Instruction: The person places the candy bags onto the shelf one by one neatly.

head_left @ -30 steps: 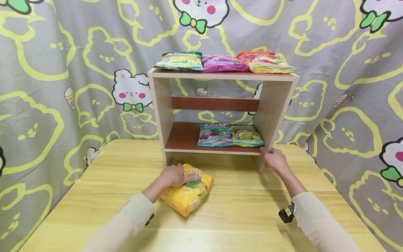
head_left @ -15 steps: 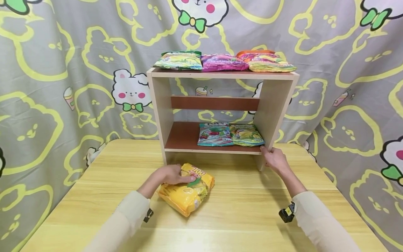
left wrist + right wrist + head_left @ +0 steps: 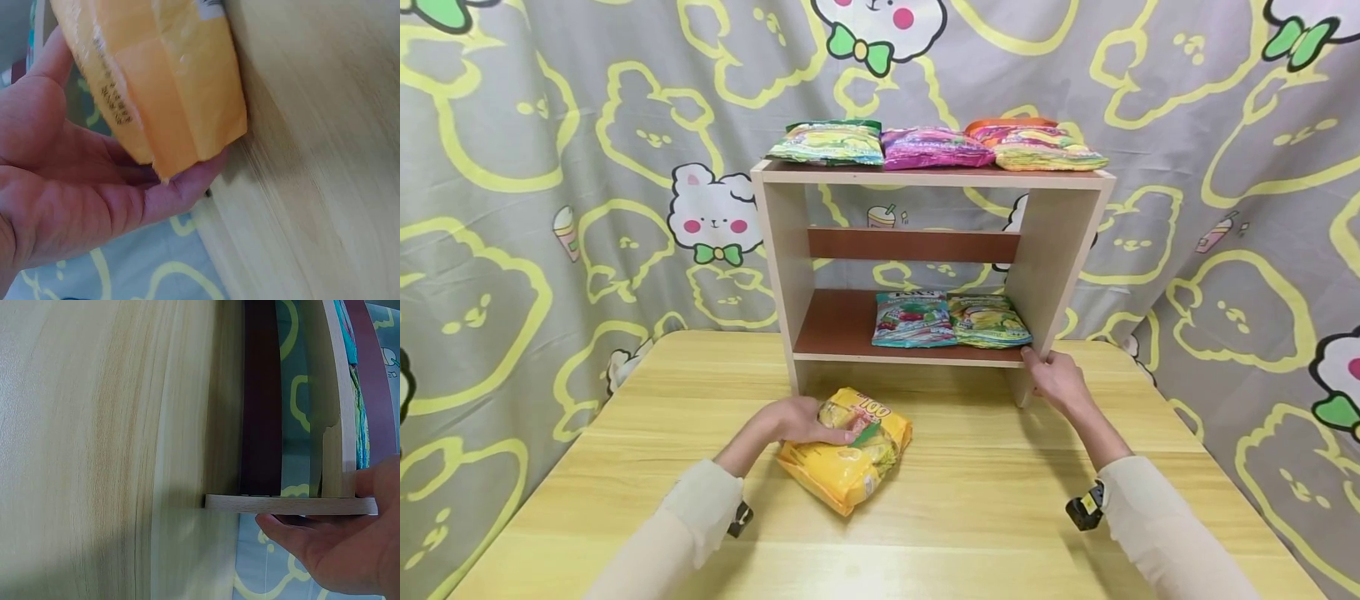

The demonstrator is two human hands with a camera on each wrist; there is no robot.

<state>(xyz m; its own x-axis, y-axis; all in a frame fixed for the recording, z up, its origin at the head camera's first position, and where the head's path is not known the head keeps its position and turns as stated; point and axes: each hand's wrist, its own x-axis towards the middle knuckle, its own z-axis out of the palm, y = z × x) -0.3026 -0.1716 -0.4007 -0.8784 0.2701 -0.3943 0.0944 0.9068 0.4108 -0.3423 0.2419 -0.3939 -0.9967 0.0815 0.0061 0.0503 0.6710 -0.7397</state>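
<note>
A yellow snack bag (image 3: 838, 471) lies at an angle on the table in front of the shelf's left leg. My left hand (image 3: 805, 419) is at its left end, thumb over the top. In the left wrist view, the fingers (image 3: 181, 194) curl round the end of the yellow bag (image 3: 181, 81). At the far right, my right hand (image 3: 1056, 379) grips the right side panel of the small two-tier shelf (image 3: 1060, 258). The right wrist view has the thumb and fingers of the right hand (image 3: 350, 550) on either side of that panel's edge (image 3: 287, 505).
On the upper board lie a green-yellow packet (image 3: 831, 143), a purple packet (image 3: 934, 148) and an orange-yellow packet (image 3: 1045, 148). A teal packet (image 3: 913, 321) and a green packet (image 3: 988, 321) rest on the lower board's right part. A patterned curtain (image 3: 587, 125) hangs behind the wooden table (image 3: 970, 500).
My left hand has shifted left along the yellow bag, its thumb drawing back from the middle. The bag has barely moved. My right hand stays on the shelf's side panel.
</note>
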